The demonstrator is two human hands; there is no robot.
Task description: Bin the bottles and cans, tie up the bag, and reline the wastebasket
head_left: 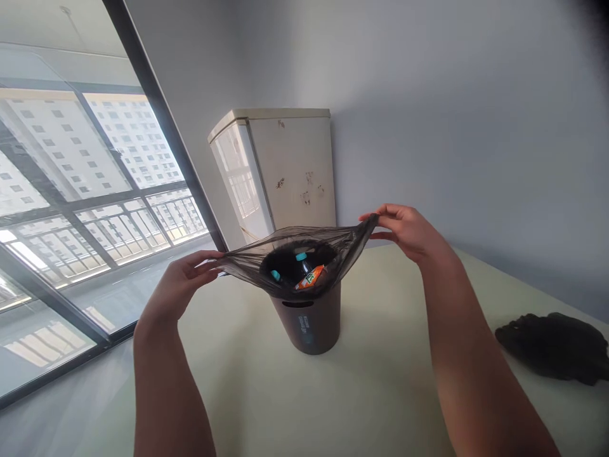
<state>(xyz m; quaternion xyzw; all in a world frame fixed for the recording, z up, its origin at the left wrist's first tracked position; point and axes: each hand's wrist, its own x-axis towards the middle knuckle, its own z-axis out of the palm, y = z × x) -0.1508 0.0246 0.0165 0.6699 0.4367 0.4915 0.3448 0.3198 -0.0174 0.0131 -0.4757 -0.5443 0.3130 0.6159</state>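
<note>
A dark trash can stands upright on the pale table, with a slot-like handle hole near its top. Its thin black garbage bag is drawn up and stretched sideways above the rim. My left hand pinches the bag's left edge. On the other side, my right hand grips the right edge, a little higher. Inside the bag lie an orange wrapper and a bottle with a teal cap. Another teal cap shows at the left; what lies beneath is hidden.
A crumpled black bag lies on the table at the right, beyond my right forearm. Behind the table stands a white refrigerator with stained patches. Dark-framed glass doors are at the left, with a balcony railing outside.
</note>
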